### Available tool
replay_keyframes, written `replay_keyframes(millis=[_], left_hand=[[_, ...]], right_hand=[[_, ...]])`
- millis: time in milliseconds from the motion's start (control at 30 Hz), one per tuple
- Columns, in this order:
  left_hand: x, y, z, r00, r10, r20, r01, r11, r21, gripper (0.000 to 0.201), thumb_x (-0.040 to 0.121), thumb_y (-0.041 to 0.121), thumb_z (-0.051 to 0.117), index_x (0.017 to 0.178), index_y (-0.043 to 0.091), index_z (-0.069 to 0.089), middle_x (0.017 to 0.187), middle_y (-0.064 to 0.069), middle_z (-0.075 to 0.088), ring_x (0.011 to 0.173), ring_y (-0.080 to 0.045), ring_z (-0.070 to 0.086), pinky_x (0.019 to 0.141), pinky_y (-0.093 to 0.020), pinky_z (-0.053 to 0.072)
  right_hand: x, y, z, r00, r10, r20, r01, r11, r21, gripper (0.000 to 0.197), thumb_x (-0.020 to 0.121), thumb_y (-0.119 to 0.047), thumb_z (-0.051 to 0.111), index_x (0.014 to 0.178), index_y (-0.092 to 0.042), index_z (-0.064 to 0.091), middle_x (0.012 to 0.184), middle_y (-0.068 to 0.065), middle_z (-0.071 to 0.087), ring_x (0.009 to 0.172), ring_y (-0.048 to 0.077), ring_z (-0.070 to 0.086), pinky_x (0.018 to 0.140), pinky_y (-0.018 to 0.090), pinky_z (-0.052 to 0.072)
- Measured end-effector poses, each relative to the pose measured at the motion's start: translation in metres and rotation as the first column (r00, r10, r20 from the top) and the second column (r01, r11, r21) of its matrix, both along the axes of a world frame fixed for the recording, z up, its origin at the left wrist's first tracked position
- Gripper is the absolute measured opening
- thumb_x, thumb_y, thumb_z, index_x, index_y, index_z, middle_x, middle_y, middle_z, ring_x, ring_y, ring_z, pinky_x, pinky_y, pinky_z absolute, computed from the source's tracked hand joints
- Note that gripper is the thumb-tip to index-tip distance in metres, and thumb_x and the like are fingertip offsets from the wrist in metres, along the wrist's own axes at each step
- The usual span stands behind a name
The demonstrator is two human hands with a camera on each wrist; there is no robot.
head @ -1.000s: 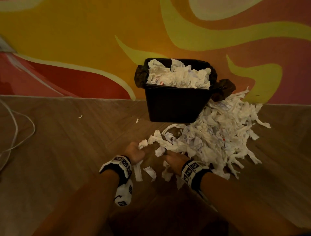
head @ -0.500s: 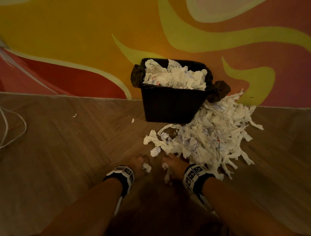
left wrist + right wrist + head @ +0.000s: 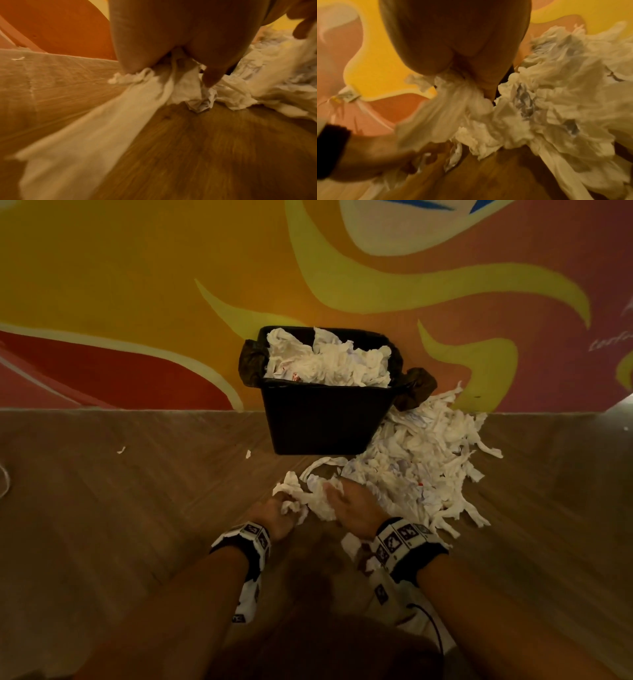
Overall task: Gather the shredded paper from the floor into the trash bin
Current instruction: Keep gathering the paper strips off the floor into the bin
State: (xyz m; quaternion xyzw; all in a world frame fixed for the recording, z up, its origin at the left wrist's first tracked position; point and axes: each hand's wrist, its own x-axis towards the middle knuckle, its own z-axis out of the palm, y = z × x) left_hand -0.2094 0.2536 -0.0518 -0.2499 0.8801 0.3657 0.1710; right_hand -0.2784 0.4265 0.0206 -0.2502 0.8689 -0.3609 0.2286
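Centre-frame, a shred clump is gripped by left hand and right hand. Shredded paper lies right of the heaped trash bin; overflow and dropped trailing strips are likely.

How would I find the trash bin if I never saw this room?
Look at the big painted wall with yellow and orange swirls, then down to where it meets the wooden floor. The trash bin stands there, left of the paper pile. It is the only black box, topped with crumpled white paper.
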Motion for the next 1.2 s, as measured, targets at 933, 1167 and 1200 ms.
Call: replay_keyframes(millis=[933,1167,1200], left_hand=[[0.030,-0.025,0.015,0.810,0.581,0.087,-0.536,0.670,0.514,0.012,0.089,0.006,0.052,0.081,0.009,0.060,0.088,-0.021,0.065,0.085,-0.040,0.066,0.079,-0.063,0.053],[0.043,-0.031,0.033,0.720,0.673,0.171,-0.518,0.357,0.777,0.020,0.097,0.002,0.045,0.096,0.020,0.054,0.089,-0.012,0.055,0.059,-0.024,0.056,0.047,-0.036,0.052],[0.043,-0.032,0.035,0.709,0.694,0.127,-0.501,0.368,0.784,0.022,0.097,0.000,0.043,0.094,0.019,0.054,0.083,-0.011,0.054,0.055,-0.021,0.053,0.044,-0.031,0.048]], right_hand=[[-0.013,-0.048,-0.022,0.967,0.240,-0.083,-0.209,0.937,0.279,0.027,0.097,-0.028,0.046,0.095,-0.012,0.068,0.107,0.010,0.061,0.101,0.024,0.058,0.091,0.039,0.047],[-0.004,-0.071,-0.042,0.950,0.294,0.104,-0.311,0.865,0.394,0.048,0.099,-0.041,0.038,0.146,-0.033,0.029,0.152,0.007,0.030,0.129,0.029,0.041,0.108,0.040,0.036],[-0.002,-0.073,-0.042,0.952,0.289,0.104,-0.307,0.869,0.387,0.048,0.098,-0.050,0.033,0.145,-0.036,0.031,0.148,0.006,0.036,0.124,0.027,0.047,0.105,0.038,0.039]])
